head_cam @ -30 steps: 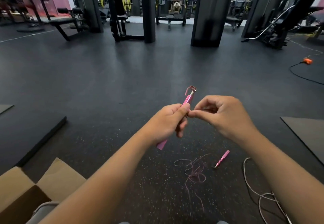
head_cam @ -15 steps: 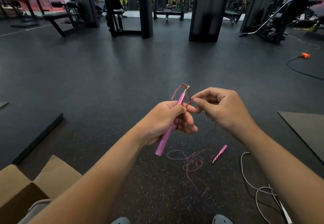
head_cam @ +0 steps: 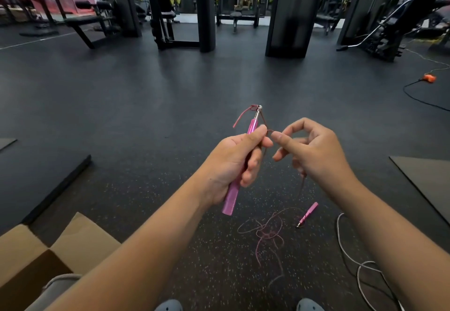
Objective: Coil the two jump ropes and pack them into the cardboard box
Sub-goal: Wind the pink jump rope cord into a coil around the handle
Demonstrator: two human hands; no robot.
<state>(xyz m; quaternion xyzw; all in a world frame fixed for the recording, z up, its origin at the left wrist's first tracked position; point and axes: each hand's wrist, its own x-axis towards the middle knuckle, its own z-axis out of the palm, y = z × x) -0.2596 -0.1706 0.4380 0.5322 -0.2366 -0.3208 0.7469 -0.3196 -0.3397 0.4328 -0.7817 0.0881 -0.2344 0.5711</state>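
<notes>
My left hand (head_cam: 233, 162) grips a pink jump-rope handle (head_cam: 230, 201), tilted with its metal tip (head_cam: 258, 110) pointing up and away. My right hand (head_cam: 314, 157) pinches the thin pink cord (head_cam: 267, 131) just beside the handle, and the cord hangs down from that hand. The rest of the pink rope lies in a loose tangle (head_cam: 267, 234) on the floor below, with the second pink handle (head_cam: 307, 214) beside it. A white jump rope (head_cam: 360, 269) lies looped on the floor at the lower right. The open cardboard box (head_cam: 80, 237) stands at the lower left.
Dark speckled gym floor all around. Black mats lie at the left (head_cam: 48, 176) and right (head_cam: 423, 176). Benches and weight machines stand along the back. An orange plug with a black cable (head_cam: 429, 78) lies far right. My shoe tips (head_cam: 309, 304) show at the bottom edge.
My right hand has drawn slightly to the right, away from the handle, pulling the cord with it. The left hand keeps its grip on the handle.
</notes>
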